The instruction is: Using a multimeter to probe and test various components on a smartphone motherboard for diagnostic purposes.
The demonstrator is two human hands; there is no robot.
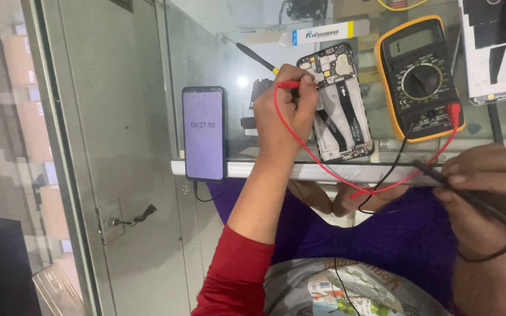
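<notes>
My left hand [282,111] grips a red test probe [291,85], its tip lying on the circuit board of an opened phone [341,105] flat on the glass counter [218,52]. A red lead [323,167] runs from the probe to a yellow-cased multimeter [420,76] beside the phone. My right hand [487,187] is off the counter's front edge, closed around a black probe [440,172] whose black lead [390,169] also runs to the meter.
A dark phone [204,133] with a lit purple timer screen stands at the counter's front left. A screwdriver [253,55] lies behind my left hand. A white phone back panel [496,50] is at the right. Cabinet door with a key [130,219] is below left.
</notes>
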